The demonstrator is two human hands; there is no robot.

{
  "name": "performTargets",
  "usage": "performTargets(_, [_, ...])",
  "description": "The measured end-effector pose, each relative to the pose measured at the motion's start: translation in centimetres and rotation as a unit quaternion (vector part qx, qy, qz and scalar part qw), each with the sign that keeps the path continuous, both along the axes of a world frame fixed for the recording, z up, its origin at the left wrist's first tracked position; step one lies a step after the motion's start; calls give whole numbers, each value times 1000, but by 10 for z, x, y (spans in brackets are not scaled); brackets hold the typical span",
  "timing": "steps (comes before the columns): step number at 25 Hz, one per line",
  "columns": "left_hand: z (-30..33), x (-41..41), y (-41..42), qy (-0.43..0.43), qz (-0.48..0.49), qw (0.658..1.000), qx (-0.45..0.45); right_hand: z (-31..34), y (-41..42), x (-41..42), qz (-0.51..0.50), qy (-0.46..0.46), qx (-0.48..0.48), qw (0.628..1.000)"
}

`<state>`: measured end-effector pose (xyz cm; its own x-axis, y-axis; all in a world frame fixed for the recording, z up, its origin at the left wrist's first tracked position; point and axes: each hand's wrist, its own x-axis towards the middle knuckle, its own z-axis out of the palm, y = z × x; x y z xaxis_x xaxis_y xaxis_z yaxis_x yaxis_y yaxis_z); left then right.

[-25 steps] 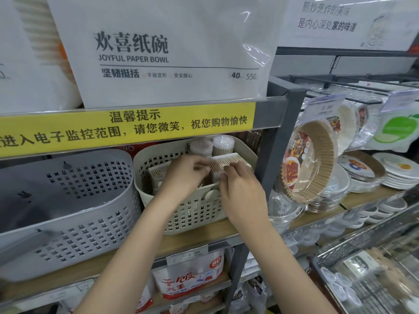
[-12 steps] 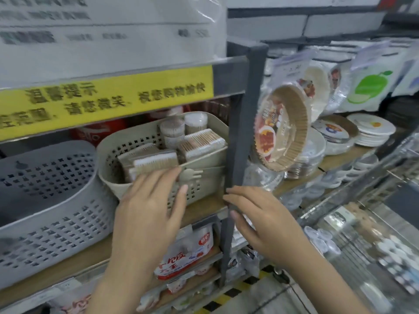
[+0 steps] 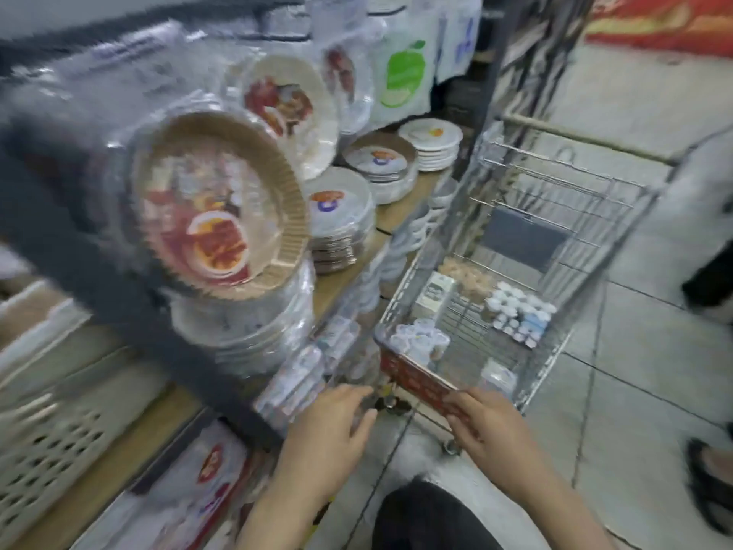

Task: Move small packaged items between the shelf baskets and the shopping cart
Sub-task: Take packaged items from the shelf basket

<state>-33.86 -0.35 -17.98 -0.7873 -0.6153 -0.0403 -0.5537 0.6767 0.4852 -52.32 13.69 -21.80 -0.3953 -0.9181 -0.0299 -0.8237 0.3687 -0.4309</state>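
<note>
Your left hand [image 3: 331, 434] hangs low in front of the shelf edge, fingers loosely extended and a little apart, holding nothing that the blurred view lets you make out. Your right hand [image 3: 486, 424] is at the near end of the shopping cart [image 3: 555, 200], its fingers lying against the red handle bar [image 3: 416, 377]; whether they curl round the bar or only rest on it you cannot tell through the blur.

The small packaged items are in the cart's wire basket: a cluster of small white cups [image 3: 519, 313] on the right of the floor, another white multipack [image 3: 418, 341] just behind the handle, a pale carton [image 3: 434, 293] along the left wall, and a tan packet [image 3: 466, 277] beyond it.

The beige shelf basket [image 3: 51, 438] sits at the far left edge of your view, well apart from both hands; its contents are out of sight. Between it and the cart stand wrapped stacks of paper plates [image 3: 337, 216], with a brown fluted paper liner pack [image 3: 222, 204] tilted toward you
</note>
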Motion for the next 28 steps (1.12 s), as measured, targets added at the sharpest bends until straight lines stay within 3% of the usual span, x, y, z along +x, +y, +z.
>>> performTargets(6, [-50,-84,-20,-95,4,991,98,-25,38,-71,-118,-119,69,983])
performTargets(12, [-76,-176,-47,-131,1,980,151,-46,26,-155,-167,-153,140,964])
performTargets(20, [-123,-284,-74,-186,-56,967,162,-92,-25,-235,-201,-214,151,944])
performTargets(28, [-213,-399,-95,-244,-135,936,214,-180,-62,-302,-311,-270,196,890])
